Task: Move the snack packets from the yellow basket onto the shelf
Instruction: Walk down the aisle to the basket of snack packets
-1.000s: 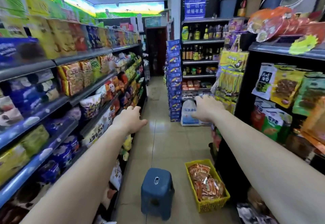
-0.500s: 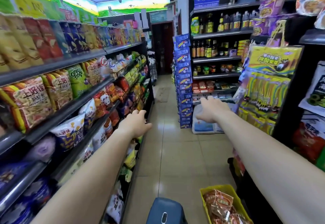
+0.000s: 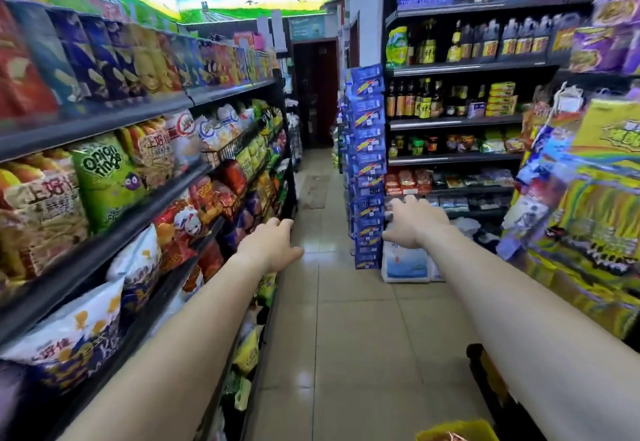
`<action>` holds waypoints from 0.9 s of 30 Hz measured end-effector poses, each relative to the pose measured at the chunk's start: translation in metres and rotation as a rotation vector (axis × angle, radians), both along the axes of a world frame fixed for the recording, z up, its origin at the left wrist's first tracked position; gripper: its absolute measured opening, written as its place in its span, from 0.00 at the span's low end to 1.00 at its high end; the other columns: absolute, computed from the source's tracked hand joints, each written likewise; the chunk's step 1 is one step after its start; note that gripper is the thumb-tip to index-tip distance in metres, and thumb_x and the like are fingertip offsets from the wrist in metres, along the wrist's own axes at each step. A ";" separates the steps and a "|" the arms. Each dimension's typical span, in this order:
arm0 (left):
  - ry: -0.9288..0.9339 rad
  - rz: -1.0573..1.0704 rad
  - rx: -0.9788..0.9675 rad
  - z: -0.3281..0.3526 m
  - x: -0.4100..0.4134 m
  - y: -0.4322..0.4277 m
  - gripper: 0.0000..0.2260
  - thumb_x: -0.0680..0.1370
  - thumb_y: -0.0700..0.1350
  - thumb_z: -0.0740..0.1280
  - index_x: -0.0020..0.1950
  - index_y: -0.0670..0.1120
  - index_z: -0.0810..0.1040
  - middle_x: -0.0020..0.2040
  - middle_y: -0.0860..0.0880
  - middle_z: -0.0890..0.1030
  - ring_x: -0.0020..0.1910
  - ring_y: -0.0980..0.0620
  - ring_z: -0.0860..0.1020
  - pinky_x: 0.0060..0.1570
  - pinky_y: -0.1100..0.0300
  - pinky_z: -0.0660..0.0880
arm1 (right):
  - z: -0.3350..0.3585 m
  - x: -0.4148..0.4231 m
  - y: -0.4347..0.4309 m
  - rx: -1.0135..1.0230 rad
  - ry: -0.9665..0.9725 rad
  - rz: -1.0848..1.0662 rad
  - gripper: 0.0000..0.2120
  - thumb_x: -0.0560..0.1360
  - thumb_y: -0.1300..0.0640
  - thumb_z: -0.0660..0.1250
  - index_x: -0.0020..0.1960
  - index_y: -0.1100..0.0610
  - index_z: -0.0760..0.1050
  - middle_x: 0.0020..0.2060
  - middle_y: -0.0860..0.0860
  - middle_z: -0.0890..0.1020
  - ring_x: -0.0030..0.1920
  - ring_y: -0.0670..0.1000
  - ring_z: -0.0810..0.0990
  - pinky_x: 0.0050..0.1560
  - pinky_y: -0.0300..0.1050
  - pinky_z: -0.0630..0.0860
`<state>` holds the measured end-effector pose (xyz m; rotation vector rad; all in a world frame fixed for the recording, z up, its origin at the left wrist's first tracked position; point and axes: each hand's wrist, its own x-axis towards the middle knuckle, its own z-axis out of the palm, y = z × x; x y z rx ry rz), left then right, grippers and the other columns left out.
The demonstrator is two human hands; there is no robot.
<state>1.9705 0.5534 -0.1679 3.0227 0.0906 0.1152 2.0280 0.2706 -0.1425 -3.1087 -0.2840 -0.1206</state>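
Along the left side runs a dark shelf [image 3: 145, 198] in several tiers, packed with upright snack bags, among them a green bag of onion rings [image 3: 104, 177] on the second tier from the top. The left hand [image 3: 270, 246] reaches out at the end of a bare forearm, just beside the shelf's lower tiers. Its back faces the camera, its fingers are loosely extended forward, and it holds nothing. Past it, the tiled floor [image 3: 346, 319] of the aisle leads to a dark doorway [image 3: 315, 94] at the far end. Right of the aisle stands a tall stack of blue boxes [image 3: 367, 170], with a white sack [image 3: 405, 264] on the floor at its foot. The right hand [image 3: 415, 222] is stretched out in front of that stack and sack, fingers spread and straight, gripping nothing. Behind it, dark shelving [image 3: 457, 121] carries rows of bottles and jars. At the bottom edge, only the rim of the yellow basket [image 3: 440, 433] shows on the floor, beneath the right forearm and well apart from both hands. A sliver of the snack packets [image 3: 455, 437] is visible inside. On the far right hangs a blurred display of yellow packs [image 3: 595, 205].
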 end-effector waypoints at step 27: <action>0.094 -0.054 0.034 0.006 0.461 -0.025 0.32 0.78 0.59 0.63 0.79 0.49 0.58 0.74 0.44 0.66 0.69 0.40 0.69 0.63 0.44 0.73 | -0.008 0.452 -0.010 -0.054 -0.015 -0.014 0.33 0.71 0.34 0.66 0.68 0.52 0.66 0.66 0.56 0.72 0.64 0.61 0.73 0.58 0.58 0.74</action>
